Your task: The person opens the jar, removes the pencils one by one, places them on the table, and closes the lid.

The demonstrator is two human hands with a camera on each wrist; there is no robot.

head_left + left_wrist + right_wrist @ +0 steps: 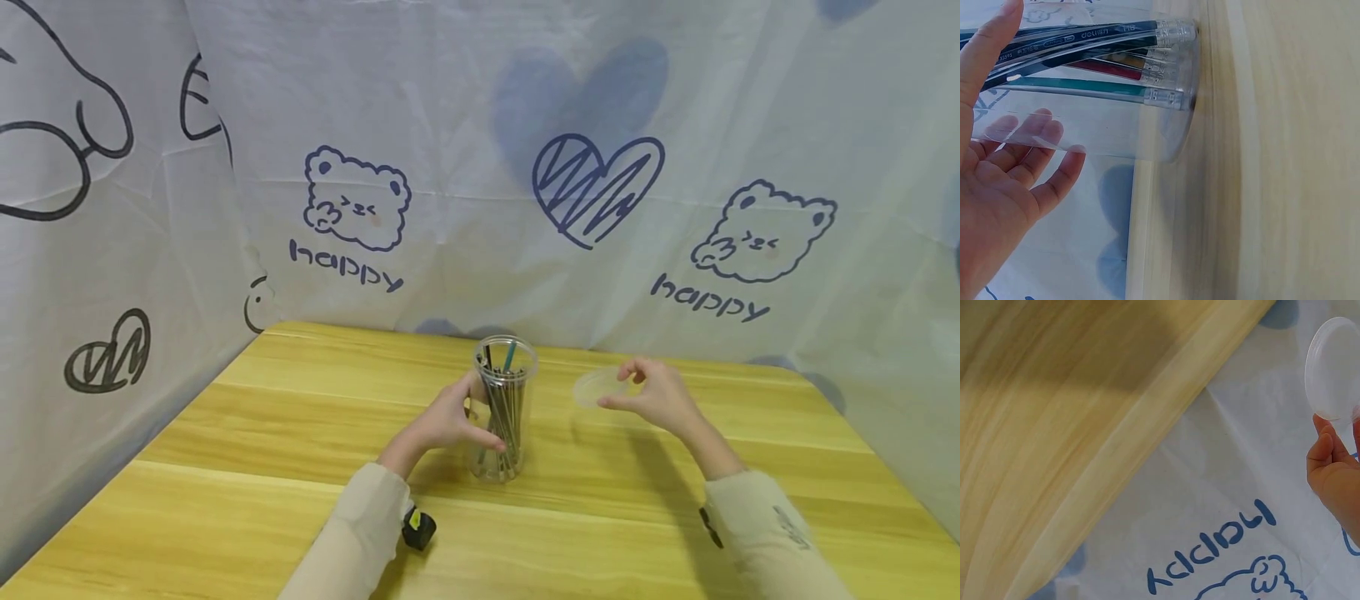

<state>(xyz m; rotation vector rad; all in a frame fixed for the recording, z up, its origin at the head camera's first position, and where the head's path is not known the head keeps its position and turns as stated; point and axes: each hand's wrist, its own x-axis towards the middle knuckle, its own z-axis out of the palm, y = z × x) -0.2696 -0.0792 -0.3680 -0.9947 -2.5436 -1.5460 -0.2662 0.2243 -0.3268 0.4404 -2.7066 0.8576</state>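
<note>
While I watch from afar, the left hand (447,421) curls around a clear cup (528,417) of pencils (506,412) at six o'clock; the right hand (660,398) pinches a round lid (594,388) at four. Below is yellow wood-grain table (585,533); behind, white cloth (457,167) says "happy". One pencil (1091,35) reads "deli".

there is one cup (528,408), one lid (595,388), one table (600,533), several pencils (506,412).
</note>
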